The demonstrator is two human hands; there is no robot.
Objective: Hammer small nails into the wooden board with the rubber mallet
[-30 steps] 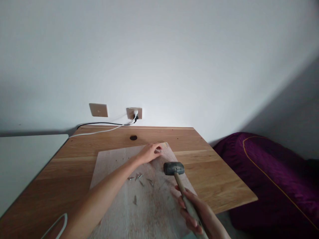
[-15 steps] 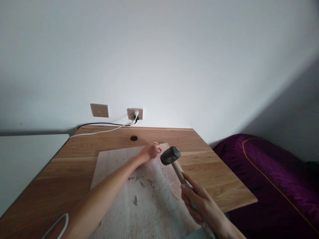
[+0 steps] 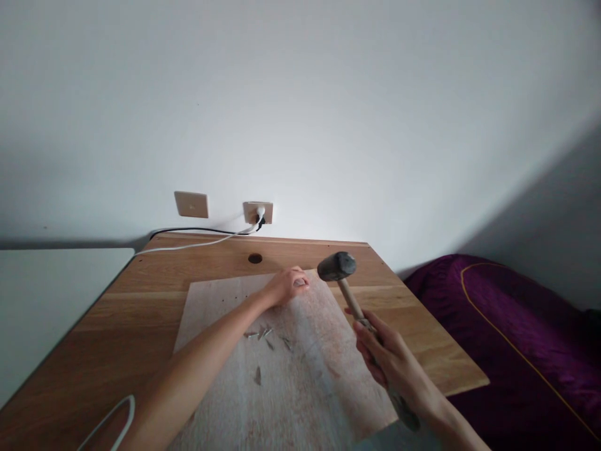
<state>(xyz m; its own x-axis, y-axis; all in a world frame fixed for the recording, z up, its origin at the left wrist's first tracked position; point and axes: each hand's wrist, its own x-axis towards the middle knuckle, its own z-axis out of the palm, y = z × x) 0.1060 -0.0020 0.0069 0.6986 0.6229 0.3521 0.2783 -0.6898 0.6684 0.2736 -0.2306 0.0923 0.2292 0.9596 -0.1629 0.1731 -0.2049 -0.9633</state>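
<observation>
My right hand (image 3: 382, 351) is wrapped round the wooden handle of a rubber mallet (image 3: 337, 267). The mallet's dark head is raised above the right edge of a pale wooden board (image 3: 282, 401). Near the board's far edge rests my left hand (image 3: 288, 285), its fingers curled together; whatever is in them is hidden or too small to name. Several loose screws or nails (image 3: 263, 332) lie scattered on the board, nearer to me than the left hand. A single one (image 3: 258, 375) lies apart from that group.
Beneath the board is a wooden desk (image 3: 422, 332) with a round cable hole (image 3: 255, 258). Cords (image 3: 206, 242) run along its back to a wall socket (image 3: 258, 213). A white panel (image 3: 56, 307) stands at left, and a purple padded cover (image 3: 469, 313) bulges at right.
The mallet and my right hand have moved up and to the right, away from my left hand. My left hand stays at the same place on the board.
</observation>
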